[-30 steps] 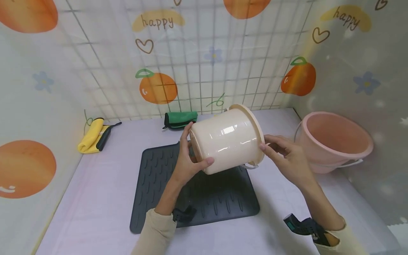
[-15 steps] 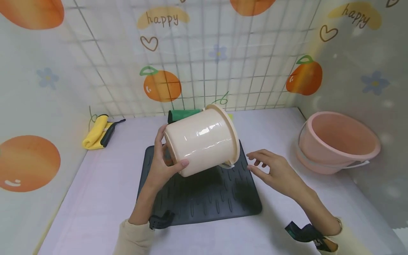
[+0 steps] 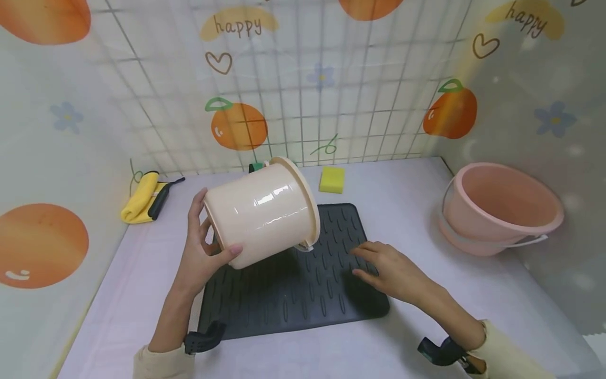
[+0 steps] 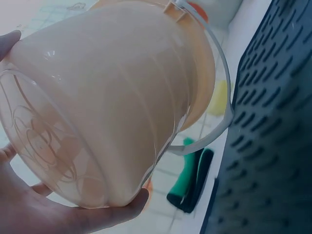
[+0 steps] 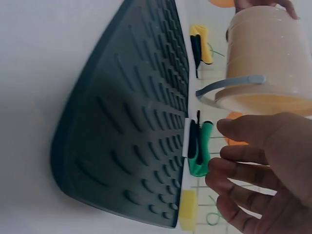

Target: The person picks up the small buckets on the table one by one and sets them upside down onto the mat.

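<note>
A glossy cream bucket [image 3: 262, 210] is held tilted on its side above a dark ridged mat [image 3: 326, 295], its mouth facing right. My left hand [image 3: 201, 252] grips it round the base, thumb on the near side and fingers on the far side. The left wrist view shows the ringed underside of the bucket [image 4: 44, 141] beside my palm, and its grey handle [image 4: 222, 117] hanging down. My right hand [image 3: 393, 271] is apart from the bucket, over the right part of the mat, fingers loosely bent with nothing in them.
A pink bucket [image 3: 502, 210] with a pale handle stands at the right. A folded yellow cloth [image 3: 142, 197] lies at the back left. Behind the mat are a yellow sponge [image 3: 332, 180] and a green cloth [image 5: 202, 148], mostly hidden in the head view. A patterned curtain [image 3: 379, 68] backs the table.
My left hand has carried the cream bucket leftward. My right hand has let go of its rim and moved slightly left and down. The yellow sponge has come into view.
</note>
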Motion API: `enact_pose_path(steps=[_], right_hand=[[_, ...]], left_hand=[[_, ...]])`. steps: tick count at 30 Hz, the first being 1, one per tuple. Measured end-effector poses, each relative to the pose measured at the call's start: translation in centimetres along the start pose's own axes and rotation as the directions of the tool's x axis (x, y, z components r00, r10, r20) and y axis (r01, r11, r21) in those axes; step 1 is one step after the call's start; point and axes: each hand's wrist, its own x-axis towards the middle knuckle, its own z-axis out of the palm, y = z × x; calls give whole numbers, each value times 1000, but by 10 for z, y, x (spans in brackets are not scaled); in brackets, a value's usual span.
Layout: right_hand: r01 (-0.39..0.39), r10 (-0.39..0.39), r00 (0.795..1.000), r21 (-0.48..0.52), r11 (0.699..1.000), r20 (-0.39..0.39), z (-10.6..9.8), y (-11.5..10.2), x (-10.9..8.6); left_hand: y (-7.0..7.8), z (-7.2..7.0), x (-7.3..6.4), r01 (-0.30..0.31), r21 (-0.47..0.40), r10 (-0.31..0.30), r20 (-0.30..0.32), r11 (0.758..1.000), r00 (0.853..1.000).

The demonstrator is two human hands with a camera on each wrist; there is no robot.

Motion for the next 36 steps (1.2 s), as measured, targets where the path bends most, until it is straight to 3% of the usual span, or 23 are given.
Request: enact_pose_path(steps=[4, 14, 28, 36], right_hand=[[18, -18, 1000, -20, 1000, 21, 9, -1, 0], [-25, 33, 994, -74, 997, 107, 30, -5, -11], [-32, 40, 994, -74, 997, 99, 44, -4, -19], [-71, 79, 992, -87, 994, 95, 45, -7, -18]], left_hand=[[3, -17, -6, 26, 12, -25, -31, 1000, 999], [8, -64, -18, 32, 19, -31, -81, 999, 996], [15, -114, -34, 58, 91, -45, -144, 994, 989], [20, -143, -39, 97, 184, -72, -136, 978, 988]])
